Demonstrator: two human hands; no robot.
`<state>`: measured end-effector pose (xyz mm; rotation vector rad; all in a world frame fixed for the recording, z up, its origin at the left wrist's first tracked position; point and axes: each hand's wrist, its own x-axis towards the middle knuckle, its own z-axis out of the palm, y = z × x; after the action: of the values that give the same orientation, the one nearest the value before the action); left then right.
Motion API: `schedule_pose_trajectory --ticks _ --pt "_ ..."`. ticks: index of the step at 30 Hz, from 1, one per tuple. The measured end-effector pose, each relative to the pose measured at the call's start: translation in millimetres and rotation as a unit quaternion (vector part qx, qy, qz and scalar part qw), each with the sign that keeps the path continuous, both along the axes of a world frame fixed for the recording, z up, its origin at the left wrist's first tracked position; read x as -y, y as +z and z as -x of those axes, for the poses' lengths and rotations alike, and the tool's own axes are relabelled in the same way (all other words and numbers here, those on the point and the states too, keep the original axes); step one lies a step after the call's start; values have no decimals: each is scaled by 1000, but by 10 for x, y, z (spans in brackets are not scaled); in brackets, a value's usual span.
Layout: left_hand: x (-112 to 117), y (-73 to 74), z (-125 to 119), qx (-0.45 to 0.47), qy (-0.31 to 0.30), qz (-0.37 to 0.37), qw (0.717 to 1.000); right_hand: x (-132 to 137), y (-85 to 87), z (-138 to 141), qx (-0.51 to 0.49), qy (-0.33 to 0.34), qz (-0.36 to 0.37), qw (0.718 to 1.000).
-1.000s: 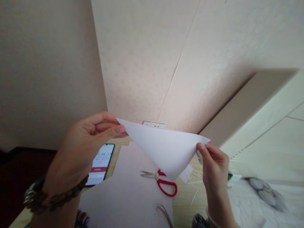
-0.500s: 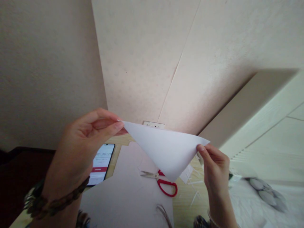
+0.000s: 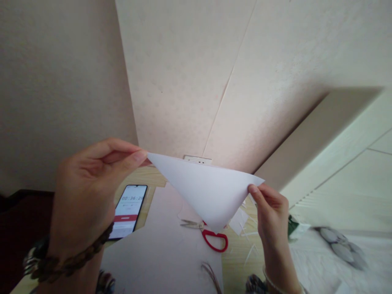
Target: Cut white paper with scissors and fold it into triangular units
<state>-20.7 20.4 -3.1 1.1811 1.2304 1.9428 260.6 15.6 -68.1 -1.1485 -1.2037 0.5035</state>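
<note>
"What is being held, and where?"

"A white paper triangle [image 3: 202, 190] is held up in the air, above the table [image 3: 237, 265] and in front of a wall socket [image 3: 197, 159] beyond the table's far edge. The long side is uppermost, sloping slightly down to the right; one corner points downward. Whether the paper is folded double cannot be told."

"How is it gripped?"

"The left corner is pinched between thumb and fingers of the left hand [image 3: 92, 179]. Near the right corner, the paper is pinched by the right hand [image 3: 272, 212], thumb in front, with the tip jutting past. By this hold at both ends, it seems, the long side is drawn fairly straight and the middle is left uncovered."

"And underneath?"

"A large white sheet [image 3: 165, 253] is spread on the table, perhaps as a work surface. On it, below the triangle, red-handled scissors [image 3: 219, 241] are laid within easy reach, blades pointing left. Dark strands [image 3: 210, 273] are seen close to the sheet's right edge. Paper scraps [image 3: 239, 221] are scattered towards the table's right edge. Towards its left edge, a phone [image 3: 127, 218] is placed face up, presumably so the large digits can be read."
</note>
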Motion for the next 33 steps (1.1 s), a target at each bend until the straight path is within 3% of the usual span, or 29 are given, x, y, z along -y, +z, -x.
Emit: schedule_pose_trajectory --ticks 4,8,10,19,28,33 --pt "-63 -15 -12 52 0 -5 999 -22 2 99 -7 5 -8 1000" --pt "-87 -32 -10 53 -124 39 990 -9 -19 216 -13 11 -11 1000" --pt "-90 -38 -25 49 -152 43 986 18 -19 285 -20 23 -6 1000" --pt "-106 -16 -66 74 -43 12 996 135 142 434 -24 73 2 997" --pt "-89 25 -76 58 -37 37 997 153 412 436 24 88 5 996" --pt "-67 27 -53 54 -42 38 997 137 424 403 10 94 38 995"
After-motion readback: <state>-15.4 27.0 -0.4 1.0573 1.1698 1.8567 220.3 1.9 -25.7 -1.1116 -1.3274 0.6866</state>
